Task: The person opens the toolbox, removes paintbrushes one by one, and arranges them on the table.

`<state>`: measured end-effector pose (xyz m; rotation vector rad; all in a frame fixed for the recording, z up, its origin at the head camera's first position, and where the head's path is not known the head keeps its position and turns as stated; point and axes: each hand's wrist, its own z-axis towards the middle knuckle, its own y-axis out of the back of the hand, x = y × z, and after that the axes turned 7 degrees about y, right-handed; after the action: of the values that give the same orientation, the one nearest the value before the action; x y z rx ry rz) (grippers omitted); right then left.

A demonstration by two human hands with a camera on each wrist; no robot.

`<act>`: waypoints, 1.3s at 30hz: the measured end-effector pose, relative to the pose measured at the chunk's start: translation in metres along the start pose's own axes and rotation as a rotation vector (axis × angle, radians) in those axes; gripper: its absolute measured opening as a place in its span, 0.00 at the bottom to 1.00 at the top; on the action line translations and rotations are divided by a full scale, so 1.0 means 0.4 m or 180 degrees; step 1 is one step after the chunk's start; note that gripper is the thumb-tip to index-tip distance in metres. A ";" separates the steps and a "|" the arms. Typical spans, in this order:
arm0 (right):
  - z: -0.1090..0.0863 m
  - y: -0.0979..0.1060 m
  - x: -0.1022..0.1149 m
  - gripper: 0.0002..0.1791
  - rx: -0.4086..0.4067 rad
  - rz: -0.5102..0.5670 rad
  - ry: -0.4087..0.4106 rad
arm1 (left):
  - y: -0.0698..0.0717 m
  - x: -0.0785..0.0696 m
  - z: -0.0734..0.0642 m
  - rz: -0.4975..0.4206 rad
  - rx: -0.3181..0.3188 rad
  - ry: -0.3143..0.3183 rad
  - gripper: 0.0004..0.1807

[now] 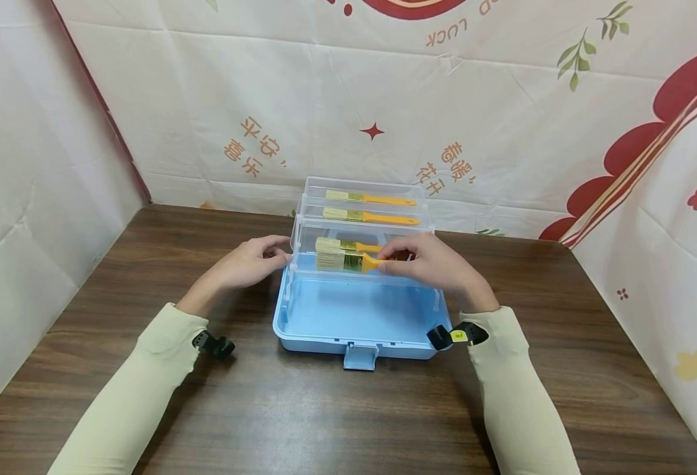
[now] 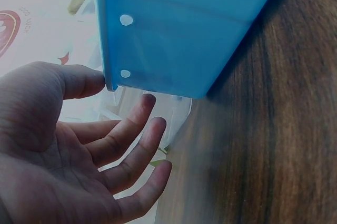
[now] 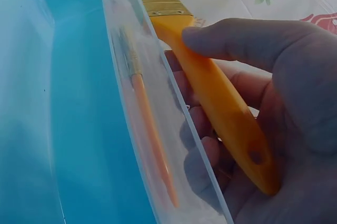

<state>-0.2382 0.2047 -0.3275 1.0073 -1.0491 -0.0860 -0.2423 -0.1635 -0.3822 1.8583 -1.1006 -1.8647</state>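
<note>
My right hand [image 1: 434, 260] grips the yellow handle of a wide flat paintbrush [image 3: 213, 98], thumb on one side and fingers curled round the other. The brush is at the lowest clear tray [image 1: 303, 241] of a blue toolbox [image 1: 354, 310], bristles pointing left. A narrower paintbrush [image 3: 147, 121] lies inside that tray. My left hand [image 1: 247, 262] is at the box's left side. In the left wrist view its thumb touches the blue rim [image 2: 108, 77], while the other fingers are relaxed and hold nothing.
Two more yellow-handled paintbrushes lie in the upper trays, one in the top tray [image 1: 390, 200] and one in the middle tray [image 1: 387, 219]. A latch [image 1: 360, 357] hangs at the box's front. The wooden table [image 1: 348, 415] meets a printed cloth [image 1: 336, 112] behind.
</note>
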 end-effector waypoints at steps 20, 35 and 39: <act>-0.020 0.035 -0.010 0.10 -0.0373 0.0545 -0.0341 | 0.001 0.001 0.000 0.0013 0.0011 0.0029 0.34; -0.056 0.087 -0.039 0.12 -0.0613 0.0659 -0.0217 | 0.001 -0.001 -0.002 -0.0020 0.0016 0.0035 0.33; -0.067 0.096 -0.045 0.12 -0.0688 0.0762 -0.0191 | 0.001 -0.001 -0.001 -0.0019 0.0019 0.0026 0.33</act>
<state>-0.2426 0.2531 -0.3149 0.6827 -1.1811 -0.0328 -0.2420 -0.1636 -0.3816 1.8727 -1.1004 -1.8576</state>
